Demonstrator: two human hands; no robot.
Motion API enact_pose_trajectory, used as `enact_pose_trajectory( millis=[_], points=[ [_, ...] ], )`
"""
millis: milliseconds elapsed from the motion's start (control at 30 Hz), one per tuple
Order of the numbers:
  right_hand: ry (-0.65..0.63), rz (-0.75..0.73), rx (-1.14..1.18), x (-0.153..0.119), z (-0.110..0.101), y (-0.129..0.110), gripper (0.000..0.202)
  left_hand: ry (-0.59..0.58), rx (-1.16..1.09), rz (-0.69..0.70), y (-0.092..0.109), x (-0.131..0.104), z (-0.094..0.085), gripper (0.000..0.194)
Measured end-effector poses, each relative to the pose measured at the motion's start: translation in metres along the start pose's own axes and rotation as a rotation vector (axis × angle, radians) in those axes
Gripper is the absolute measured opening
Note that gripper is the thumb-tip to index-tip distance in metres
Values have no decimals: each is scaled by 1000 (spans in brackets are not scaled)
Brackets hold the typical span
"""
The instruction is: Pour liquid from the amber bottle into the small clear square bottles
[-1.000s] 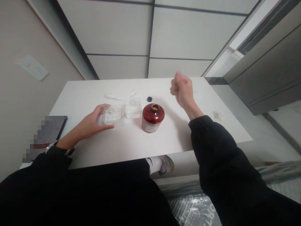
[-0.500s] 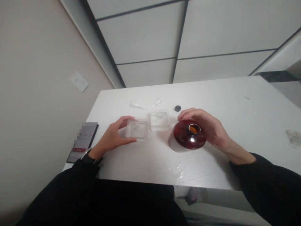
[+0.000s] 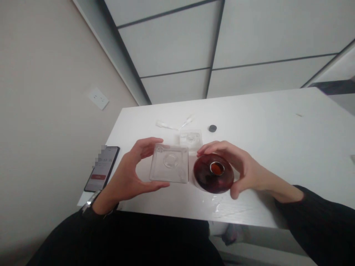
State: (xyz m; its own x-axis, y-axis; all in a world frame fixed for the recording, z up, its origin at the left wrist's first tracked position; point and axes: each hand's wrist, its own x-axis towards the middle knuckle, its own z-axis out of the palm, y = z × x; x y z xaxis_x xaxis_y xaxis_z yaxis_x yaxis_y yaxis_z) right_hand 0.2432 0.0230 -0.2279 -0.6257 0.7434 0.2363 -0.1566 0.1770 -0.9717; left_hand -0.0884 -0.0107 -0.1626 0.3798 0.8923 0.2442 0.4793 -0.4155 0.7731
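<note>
My left hand (image 3: 129,171) grips a clear square container (image 3: 169,164) by its near and far edges, with thumb and fingers on opposite sides. A round ring shows in the middle of the container's face. Curled around a dark reddish-brown bottle (image 3: 205,175), my right hand (image 3: 235,166) has its fingers on the far side and its thumb at the right. The bottle's round mouth is uncapped and shows orange inside. Container and bottle are side by side with a small gap. Behind them sits a second clear square container (image 3: 190,137).
Two clear droppers (image 3: 165,125) lie behind the containers. A black cap (image 3: 212,128) rests right of them on the white table (image 3: 260,122). At the left edge lies a phone (image 3: 102,168). Small wet-looking shiny marks (image 3: 215,203) are near the front edge.
My left hand has lifted the clear container towards me and rightward, and it looks larger. My right hand has brought the bottle left and nearer, closer to the container.
</note>
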Motion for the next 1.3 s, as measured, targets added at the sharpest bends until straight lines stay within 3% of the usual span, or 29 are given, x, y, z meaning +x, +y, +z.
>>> enact_pose_trajectory(
  millis=[233, 467, 733, 1033, 1300],
  points=[
    [-43, 55, -16, 2, 11, -5, 86, -3, 125, 51, 20, -2, -7, 82],
    [-87, 61, -31, 2, 14, -8, 81, -56, 300, 177, 35, 5, -11, 91],
    [-123, 58, -49, 4, 14, -8, 83, 21, 242, 114, 38, -2, -12, 75],
    [-145, 49, -98, 6, 13, -9, 86, -48, 360, 270, 55, 8, -17, 67],
    [-149, 44, -123, 6, 12, -10, 85, -100, 423, 251, 62, 10, -21, 66]
  ],
)
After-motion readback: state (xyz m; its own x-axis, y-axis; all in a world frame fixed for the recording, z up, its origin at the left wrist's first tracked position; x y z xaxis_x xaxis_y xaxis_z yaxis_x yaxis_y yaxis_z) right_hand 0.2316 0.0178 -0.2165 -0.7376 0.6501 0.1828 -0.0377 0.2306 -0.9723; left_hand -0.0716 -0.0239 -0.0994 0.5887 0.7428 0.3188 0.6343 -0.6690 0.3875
